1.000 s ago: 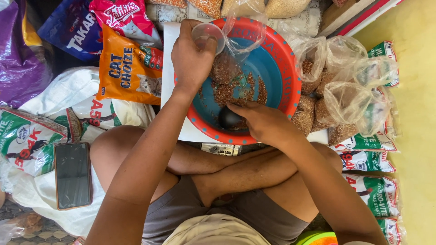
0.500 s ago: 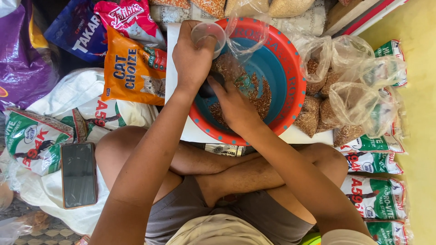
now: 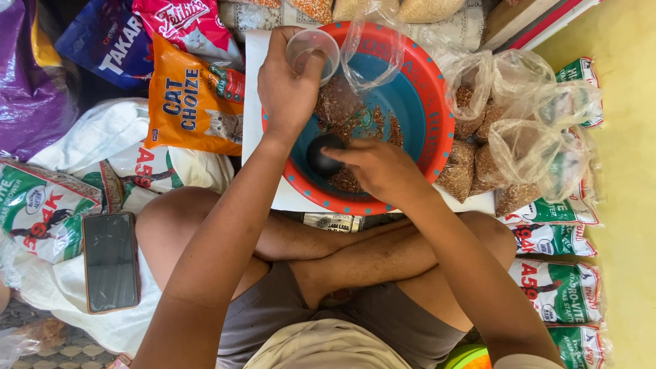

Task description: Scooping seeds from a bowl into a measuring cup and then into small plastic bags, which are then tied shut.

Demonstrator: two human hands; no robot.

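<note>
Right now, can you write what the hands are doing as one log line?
left hand: holds clear bag open | right hand: holds dark scoop | bowl: brown pellets inside

floor: yellow point(image 3: 632, 205), right | tiled patch point(image 3: 61, 352), lower left; daylight

arms: both are showing bare from shoulder to wrist, no sleeves, no watch or bands.
left hand point(image 3: 290, 89): is wearing no glove and no ring that shows.
right hand point(image 3: 383, 171): is likewise going ungloved.
shorts point(image 3: 301, 321): are showing grey-brown, plain cloth.
shirt point(image 3: 328, 348): is showing pale beige at the bottom edge.
legs: are going bare below the shorts.
</note>
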